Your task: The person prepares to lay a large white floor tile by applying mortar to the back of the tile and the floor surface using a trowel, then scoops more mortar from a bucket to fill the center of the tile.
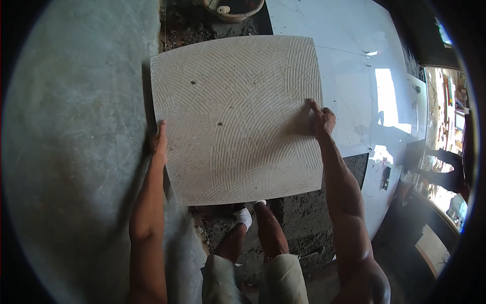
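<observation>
A large square tile [233,111] is held flat in front of me, its upper face covered in pale mortar combed into crossing ridges. My left hand [160,142] grips its left edge, thumb on top. My right hand [321,120] holds the right edge with fingers spread on the mortar. Two small dark specks sit on the mortar. Below the tile my legs and a white-socked foot [244,217] stand on rough dark ground.
Glossy white tiles [349,76] lie laid on the floor to the right. A smooth grey cement surface [76,126] fills the left. A round basin [234,9] sits at the top. A small dark tool [386,178] rests on a white tile at right.
</observation>
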{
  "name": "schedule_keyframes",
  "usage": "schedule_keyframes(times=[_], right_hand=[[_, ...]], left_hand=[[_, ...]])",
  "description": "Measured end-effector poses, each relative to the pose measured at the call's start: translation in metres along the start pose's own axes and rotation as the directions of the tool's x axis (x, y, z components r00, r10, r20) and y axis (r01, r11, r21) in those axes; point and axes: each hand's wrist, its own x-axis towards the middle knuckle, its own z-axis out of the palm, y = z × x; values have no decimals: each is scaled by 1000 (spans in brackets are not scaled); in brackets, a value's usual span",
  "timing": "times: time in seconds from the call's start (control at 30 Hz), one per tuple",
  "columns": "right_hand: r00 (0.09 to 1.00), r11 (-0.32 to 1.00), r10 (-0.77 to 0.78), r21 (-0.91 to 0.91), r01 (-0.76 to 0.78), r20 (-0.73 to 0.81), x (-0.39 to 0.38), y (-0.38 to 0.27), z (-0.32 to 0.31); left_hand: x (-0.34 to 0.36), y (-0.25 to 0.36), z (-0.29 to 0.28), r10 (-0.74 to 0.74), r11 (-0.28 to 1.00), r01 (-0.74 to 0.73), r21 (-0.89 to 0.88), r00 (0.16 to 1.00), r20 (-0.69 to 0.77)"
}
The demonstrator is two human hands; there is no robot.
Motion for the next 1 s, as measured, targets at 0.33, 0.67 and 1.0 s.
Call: schedule_keyframes(times=[0.33,0.67,1.0], right_hand=[[989,995,-17,97,3,144,13,-25,16],[991,980,-128,159,121,34,41,-76,19],[953,988,-110,139,73,282,13,-86,27]], left_hand=[[7,29,-16,-31,995,38,95,997,-71],[22,84,5,45,997,-36,73,991,-127],[37,84,-48,149,935,-113,336,985,-85]])
